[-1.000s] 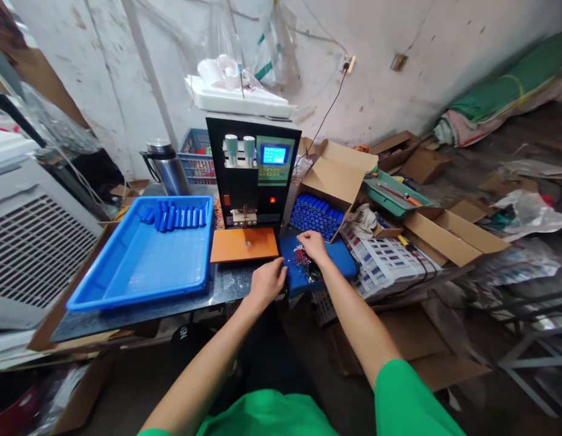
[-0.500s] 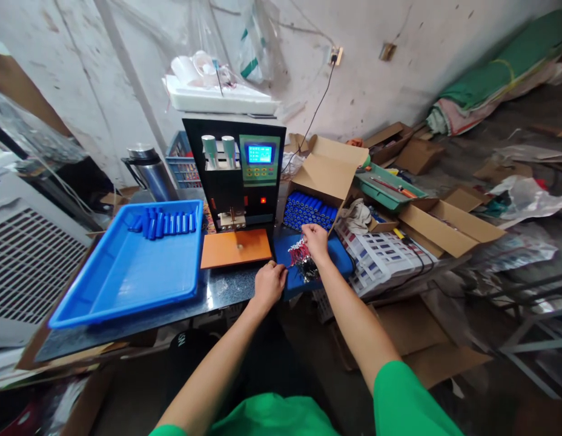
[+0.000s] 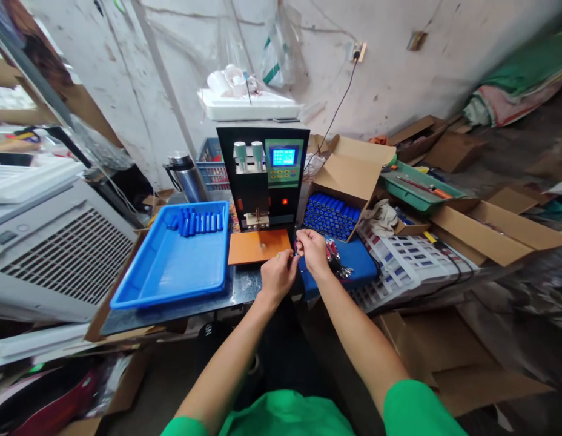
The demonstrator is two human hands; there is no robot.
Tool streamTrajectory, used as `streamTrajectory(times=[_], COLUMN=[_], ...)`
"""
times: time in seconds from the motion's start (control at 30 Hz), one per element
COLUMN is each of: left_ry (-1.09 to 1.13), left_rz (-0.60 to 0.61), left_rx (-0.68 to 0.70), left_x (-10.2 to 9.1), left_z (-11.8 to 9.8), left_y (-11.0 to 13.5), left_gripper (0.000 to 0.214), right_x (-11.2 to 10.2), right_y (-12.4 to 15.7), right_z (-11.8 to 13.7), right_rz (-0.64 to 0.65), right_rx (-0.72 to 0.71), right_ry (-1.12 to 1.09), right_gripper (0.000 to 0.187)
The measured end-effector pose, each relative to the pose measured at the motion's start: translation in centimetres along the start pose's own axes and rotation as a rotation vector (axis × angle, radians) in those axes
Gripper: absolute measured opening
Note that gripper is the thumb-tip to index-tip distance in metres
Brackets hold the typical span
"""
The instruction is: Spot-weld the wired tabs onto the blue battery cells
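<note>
My left hand (image 3: pixel 276 275) and my right hand (image 3: pixel 312 249) are close together just right of the orange plate (image 3: pixel 259 246) at the foot of the black spot-welding machine (image 3: pixel 263 175). Both are pinched on a small red-wired part held between them. A heap of red and black wired parts (image 3: pixel 338 261) lies on the blue pad (image 3: pixel 353 263) beside my right hand. A cardboard box of blue cylindrical cells (image 3: pixel 332 213) stands open behind it.
A blue tray (image 3: pixel 172 266) with a row of blue cells (image 3: pixel 197 222) sits left of the machine. A steel kettle (image 3: pixel 183 175) and a white air cooler (image 3: pixel 58 248) stand at the left. Open cartons (image 3: pixel 499 224) and a green tray (image 3: pixel 417 188) crowd the right.
My right hand lifted a wired part from the heap and brought it left to meet my left hand, which rose from the table edge. The camera view shifted left.
</note>
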State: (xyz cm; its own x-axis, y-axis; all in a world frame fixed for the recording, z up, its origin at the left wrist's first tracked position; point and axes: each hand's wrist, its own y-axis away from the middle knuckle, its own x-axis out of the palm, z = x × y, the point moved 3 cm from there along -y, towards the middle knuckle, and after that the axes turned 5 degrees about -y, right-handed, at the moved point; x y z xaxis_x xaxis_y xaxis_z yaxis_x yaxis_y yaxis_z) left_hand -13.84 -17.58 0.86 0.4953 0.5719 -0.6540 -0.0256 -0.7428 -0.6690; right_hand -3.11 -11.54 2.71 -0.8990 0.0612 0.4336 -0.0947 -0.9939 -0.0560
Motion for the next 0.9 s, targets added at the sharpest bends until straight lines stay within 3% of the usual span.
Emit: streamTrajectory(times=[0.17,0.37,0.5,0.6,0.9], left_ry=[0.165,0.591,0.805,0.879,0.924], left_rz=[-0.012,-0.021,0.055,0.101,0.102], left_rx=[-0.074,-0.402,-0.56,-0.615,-0.717], left_x=[-0.9,-2.6,-3.5,-4.2,-4.8], left_z=[0.9,2.3,3.7,4.5,5.3], left_y=[0.9,1.4,1.1,1.0,1.8], left_gripper=[0.018,0.02,0.026,0.028,0.034], right_x=[1.3,1.5,1.9,2.5,4.1], right_y=[0.8,1.7,2.5,3.2,3.7], right_z=[-0.8,-1.3,-1.9,-2.5,-3.7], right_rz=[0.022,0.071,0.246,0.385,0.496], right_rx=[0.032,0.044,0.032,0.04,0.067], right_ry=[-0.035,-0.002,0.088,0.149,0.202], right_gripper=[0.029,0.029,0.032,0.03,0.037])
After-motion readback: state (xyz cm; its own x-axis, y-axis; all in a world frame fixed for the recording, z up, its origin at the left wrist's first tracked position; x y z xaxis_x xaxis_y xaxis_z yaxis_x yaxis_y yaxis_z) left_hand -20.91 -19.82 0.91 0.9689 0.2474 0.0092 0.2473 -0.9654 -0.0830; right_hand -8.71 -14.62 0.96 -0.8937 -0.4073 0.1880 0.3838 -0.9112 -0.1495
